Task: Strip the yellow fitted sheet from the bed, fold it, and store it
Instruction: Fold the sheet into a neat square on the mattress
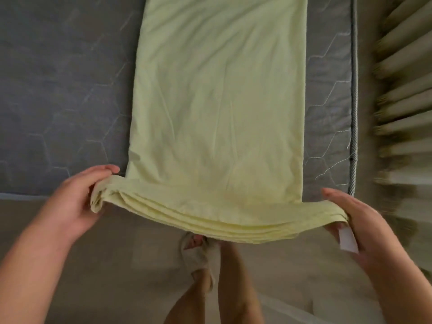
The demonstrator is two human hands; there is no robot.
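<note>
Head view looks straight down on the sheet (217, 101), folded into a long strip lying along the bare grey mattress (58, 90). Its near end overhangs the mattress edge, layered folds stacked and sagging between the hands. Left hand (77, 197) pinches the bunched left corner, fingers curled shut around the cloth. Right hand (360, 220) grips the right corner, thumb on top, with a white tag (348, 240) hanging under it. Wide mattress lies free left of the strip; only a narrow band lies right, up to the corded edge (354, 101). Pleated curtain (402, 90) stands just beyond. Floor (117, 253) below is open around a slippered foot (198, 256).
</note>
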